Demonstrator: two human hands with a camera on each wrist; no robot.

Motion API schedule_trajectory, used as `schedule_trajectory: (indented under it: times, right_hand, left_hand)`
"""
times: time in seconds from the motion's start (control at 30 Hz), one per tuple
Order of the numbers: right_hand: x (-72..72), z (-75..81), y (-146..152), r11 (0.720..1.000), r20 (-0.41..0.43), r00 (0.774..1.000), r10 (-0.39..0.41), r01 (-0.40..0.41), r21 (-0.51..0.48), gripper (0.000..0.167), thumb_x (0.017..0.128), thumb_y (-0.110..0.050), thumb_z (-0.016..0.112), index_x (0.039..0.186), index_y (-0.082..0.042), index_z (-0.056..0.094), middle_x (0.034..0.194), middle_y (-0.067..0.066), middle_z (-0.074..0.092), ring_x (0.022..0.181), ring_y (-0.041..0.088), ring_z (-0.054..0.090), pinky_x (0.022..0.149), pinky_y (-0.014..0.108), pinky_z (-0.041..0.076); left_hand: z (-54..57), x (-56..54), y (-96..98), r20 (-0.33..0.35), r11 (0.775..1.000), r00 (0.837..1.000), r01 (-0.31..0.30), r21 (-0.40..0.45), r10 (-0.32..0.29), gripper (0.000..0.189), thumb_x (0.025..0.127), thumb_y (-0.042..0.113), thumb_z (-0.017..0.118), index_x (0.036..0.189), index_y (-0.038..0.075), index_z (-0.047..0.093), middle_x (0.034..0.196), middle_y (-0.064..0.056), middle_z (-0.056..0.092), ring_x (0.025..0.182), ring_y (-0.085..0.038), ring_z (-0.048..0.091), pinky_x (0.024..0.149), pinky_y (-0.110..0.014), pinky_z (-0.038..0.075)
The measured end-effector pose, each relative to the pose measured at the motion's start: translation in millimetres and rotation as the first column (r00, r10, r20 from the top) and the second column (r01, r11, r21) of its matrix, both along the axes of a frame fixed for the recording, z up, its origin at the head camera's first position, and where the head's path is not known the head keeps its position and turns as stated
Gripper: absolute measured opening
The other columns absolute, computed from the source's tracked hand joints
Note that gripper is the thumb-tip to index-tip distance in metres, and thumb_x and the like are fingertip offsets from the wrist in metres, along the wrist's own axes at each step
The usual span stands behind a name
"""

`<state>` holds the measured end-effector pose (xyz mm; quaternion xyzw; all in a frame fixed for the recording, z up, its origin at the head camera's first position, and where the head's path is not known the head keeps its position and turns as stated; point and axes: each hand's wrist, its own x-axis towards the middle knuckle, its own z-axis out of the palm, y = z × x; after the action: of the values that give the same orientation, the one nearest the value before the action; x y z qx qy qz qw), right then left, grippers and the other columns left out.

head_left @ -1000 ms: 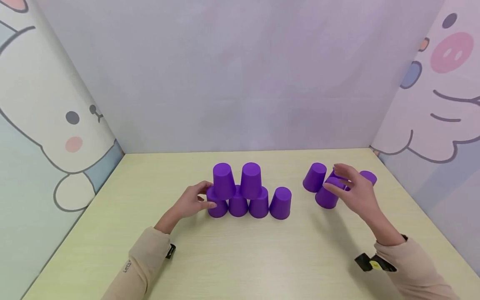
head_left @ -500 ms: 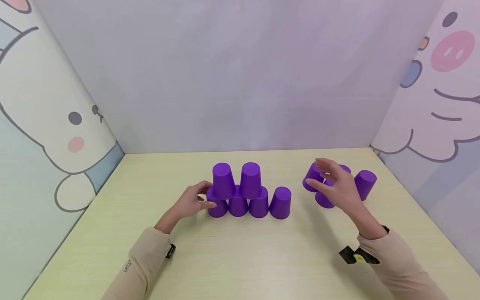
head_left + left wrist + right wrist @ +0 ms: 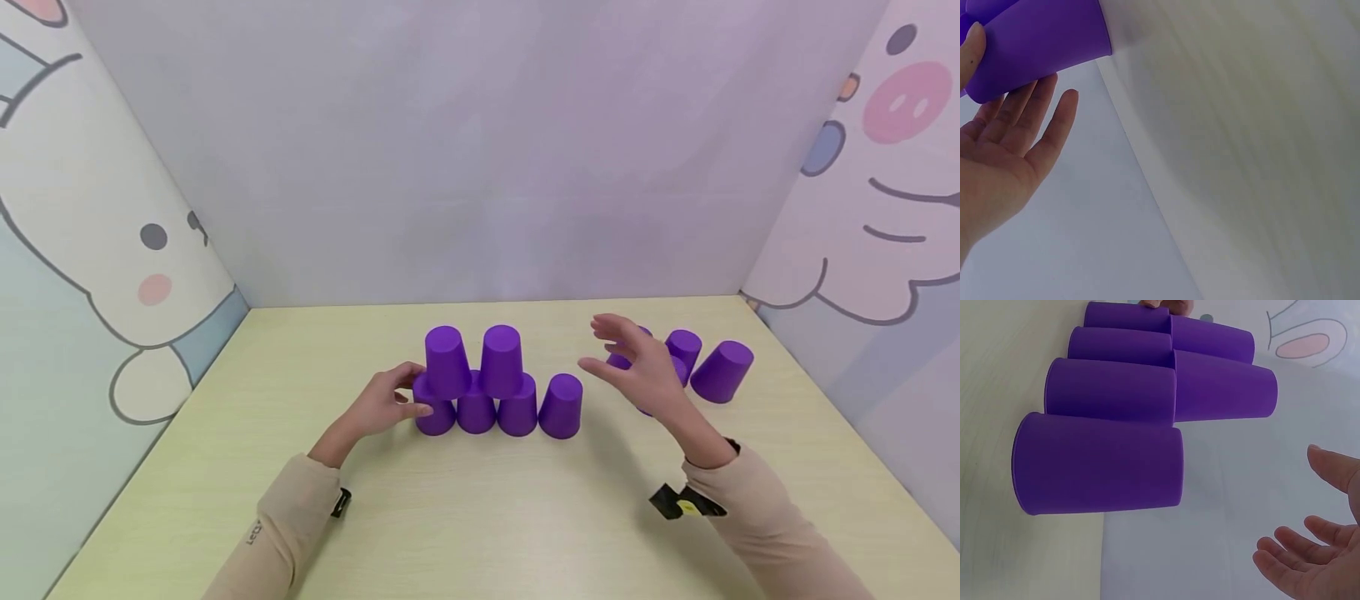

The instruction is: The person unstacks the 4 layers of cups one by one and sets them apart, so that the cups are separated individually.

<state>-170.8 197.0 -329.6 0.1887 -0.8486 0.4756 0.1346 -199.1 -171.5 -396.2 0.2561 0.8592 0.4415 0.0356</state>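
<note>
Upside-down purple cups stand in a row mid-table, with two more cups bridging the left part of the row as a second tier. My left hand holds the leftmost bottom cup, thumb in front and fingers behind. In the left wrist view that cup lies between thumb and fingers. My right hand hovers with spread fingers and nothing in it, right of the row's end cup. The right wrist view has this end cup nearest, with the open hand apart from it.
Behind and beside my right hand are several loose upside-down purple cups, one farthest right and another next to it; the hand partly hides others. A pale wall rises at the back of the wooden table.
My right hand has moved left, from over the loose cups toward the row, holding nothing. The cup at far right has come into fuller view. My left hand and the stacked cups have stayed put.
</note>
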Motion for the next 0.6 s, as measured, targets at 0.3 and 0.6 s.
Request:
schedule_trajectory:
  times: [0.3,0.6]
  right_hand:
    - [-8.4,0.5,-18.4,0.997,0.019,0.997,0.070,-0.069,-0.016,0.059,0.077,-0.012,0.073,0.128,0.000,0.046,0.123,0.017,0.054,0.113,0.028,0.050,0.091,0.036,0.043]
    - [-16.7,-0.7,-38.9,0.990,0.052,0.989,0.141,-0.139,-0.032,0.062,0.077,-0.015,0.074,0.131,-0.003,0.044,0.125,0.015,0.053,0.115,0.026,0.049,0.092,0.037,0.042]
  left_hand:
    - [0.2,0.1,0.2,-0.004,1.000,1.000,0.003,-0.002,-0.003,0.046,0.077,0.011,0.073,0.116,0.001,0.051,0.106,-0.011,0.060,0.095,-0.026,0.059,0.074,-0.035,0.050]
    - [-0.1,0.7,0.3,-0.011,1.000,1.000,0.006,0.006,-0.006,0.045,0.077,0.010,0.073,0.115,0.001,0.051,0.105,-0.011,0.061,0.094,-0.026,0.059,0.073,-0.035,0.050]
